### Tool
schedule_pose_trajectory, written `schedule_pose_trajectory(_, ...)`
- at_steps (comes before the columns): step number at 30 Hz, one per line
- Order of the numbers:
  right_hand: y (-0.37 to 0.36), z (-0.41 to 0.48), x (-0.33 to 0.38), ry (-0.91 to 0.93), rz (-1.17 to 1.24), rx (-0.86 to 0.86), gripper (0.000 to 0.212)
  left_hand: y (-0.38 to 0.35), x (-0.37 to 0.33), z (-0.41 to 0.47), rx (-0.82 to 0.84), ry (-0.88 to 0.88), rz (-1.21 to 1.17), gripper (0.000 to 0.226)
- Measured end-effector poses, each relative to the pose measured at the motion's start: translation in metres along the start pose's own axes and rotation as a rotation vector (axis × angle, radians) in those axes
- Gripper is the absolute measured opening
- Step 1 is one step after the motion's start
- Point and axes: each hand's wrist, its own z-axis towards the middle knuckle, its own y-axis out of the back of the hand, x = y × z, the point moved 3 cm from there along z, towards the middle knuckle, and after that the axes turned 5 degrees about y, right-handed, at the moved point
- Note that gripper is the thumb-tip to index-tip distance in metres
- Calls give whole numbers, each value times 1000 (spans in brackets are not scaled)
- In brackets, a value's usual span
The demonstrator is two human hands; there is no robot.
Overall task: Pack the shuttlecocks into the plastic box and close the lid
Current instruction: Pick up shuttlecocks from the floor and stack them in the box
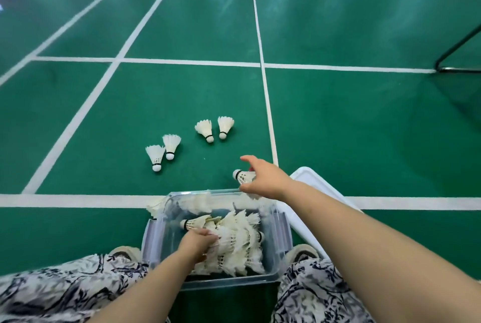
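A clear plastic box (166, 221) stands on the green floor between my feet, holding several white shuttlecocks (239, 244). My left hand (199, 243) is inside the box, fingers closed on the feathers of the pile. Just beyond the box's far rim, my right hand (263, 178) grips a shuttlecock (240, 175) lying on its side, cork pointing left. Several more shuttlecocks lie on the floor further out: one pair (164, 152) to the left, another pair (214, 129) further away. The white lid (312, 187) lies to the right of the box, partly under my right arm.
White court lines cross the green floor (130, 114). A dark metal frame (458, 62) with netting stands at the far right. My knees in patterned trousers (65, 289) and my shoes (125, 251) flank the box.
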Motion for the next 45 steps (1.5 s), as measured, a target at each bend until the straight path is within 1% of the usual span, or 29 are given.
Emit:
schedule_pose_trajectory(2,-1,4,-2,-11,64,-15,76,-2,2,6,-1,12,-24,28)
schedule_pose_trajectory(6,-4,12,0,-12,132,-21,74,3,0,10,24,27,23,34)
schedule_pose_trajectory(8,-5,14,4,-15,152,-19,73,7,-5,10,30,-2,118,35)
schedule_pose_trajectory(10,-7,14,7,-19,176,-18,71,10,-12,6,2,-58,270,34)
schedule_pose_trajectory(11,-7,13,8,-20,194,-19,68,13,-17,3,-45,-94,383,37)
schedule_pose_trajectory(13,-8,12,14,-14,236,-19,61,21,-28,-6,-214,-176,577,47)
schedule_pose_trajectory(15,-10,11,21,-19,278,-8,54,29,-40,-19,-372,-292,584,54)
schedule_pose_trajectory(16,-12,10,25,-29,300,-2,52,31,-46,-26,-399,-371,547,54)
schedule_pose_trajectory(17,-14,10,28,-43,322,-2,51,31,-50,-33,-377,-449,517,53)
schedule_pose_trajectory(19,-19,9,35,-74,368,-13,49,25,-56,-48,-254,-565,470,52)
schedule_pose_trajectory(21,-23,8,41,-95,401,-18,46,20,-58,-63,-170,-616,388,48)
schedule_pose_trajectory(23,-27,6,50,-93,394,8,44,21,-58,-73,-154,-603,256,38)
schedule_pose_trajectory(25,-34,4,61,-67,324,83,47,26,-60,-78,-201,-585,204,25)
schedule_pose_trajectory(26,-39,2,66,-62,306,119,50,30,-60,-78,-248,-580,223,19)
schedule_pose_trajectory(27,-44,-1,72,-76,323,159,52,36,-61,-77,-305,-572,248,18)
schedule_pose_trajectory(29,-54,-6,80,-127,419,245,54,51,-63,-74,-405,-538,327,22)
schedule_pose_trajectory(30,-58,-8,83,-141,444,283,55,60,-64,-71,-438,-518,385,22)
schedule_pose_trajectory(32,-61,-9,84,-130,389,339,58,76,-65,-64,-468,-479,517,21)
schedule_pose_trajectory(33,-62,-9,82,-119,349,349,59,83,-65,-60,-462,-455,577,22)
schedule_pose_trajectory(35,-61,-7,77,-118,308,346,60,91,-63,-53,-412,-380,670,31)
schedule_pose_trajectory(38,-57,-5,66,-133,293,317,60,85,-52,-48,-318,-272,753,43)
schedule_pose_trajectory(41,-57,-1,56,-151,286,308,58,67,-42,-43,-331,-256,820,56)
schedule_pose_trajectory(43,-58,-1,51,-150,278,303,58,51,-36,-42,-339,-255,776,56)
schedule_pose_trajectory(45,-60,-1,47,-144,268,305,57,41,-29,-45,-330,-231,713,48)
